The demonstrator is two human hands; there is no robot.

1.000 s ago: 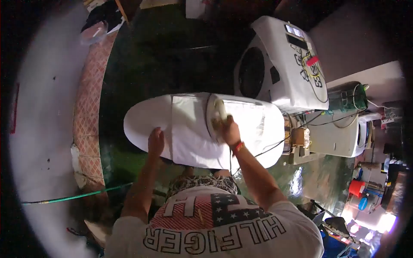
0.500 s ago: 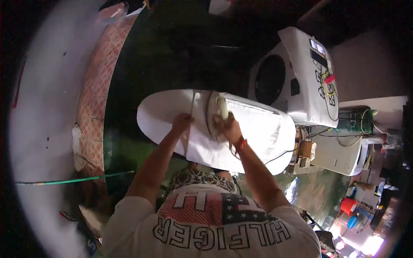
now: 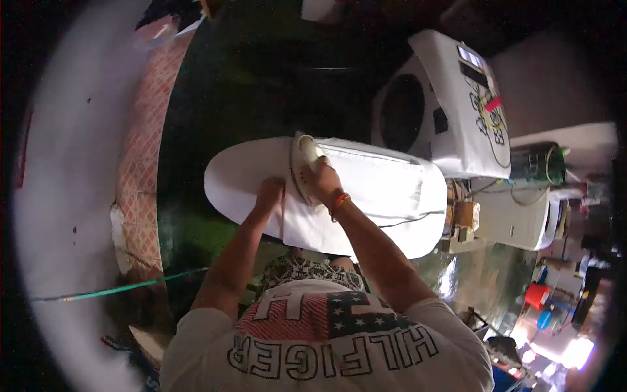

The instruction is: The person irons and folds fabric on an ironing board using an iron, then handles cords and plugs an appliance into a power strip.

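Note:
A white ironing board [image 3: 228, 173] lies across the middle, with a white cloth [image 3: 366, 189] spread over much of it. My right hand [image 3: 321, 181] is wrapped round the handle of a pale iron [image 3: 307, 153], which rests on the cloth near its left edge. Just left of the iron, my left hand [image 3: 270, 193] touches that edge of the cloth; its fingertips are too small and blurred to read. A dark cord [image 3: 408, 220] runs rightward over the board.
Beyond the board at the upper right stands a white front-loading machine [image 3: 441, 121] with phones and cords on top. A green hose [image 3: 124, 289] crosses at the left. Boxes [image 3: 465, 215] sit past the board's right end, near a white appliance [image 3: 513, 215].
My right hand has moved the iron leftward along the cloth, closer to my left hand. My left hand has shifted from the bare board to the cloth's left edge.

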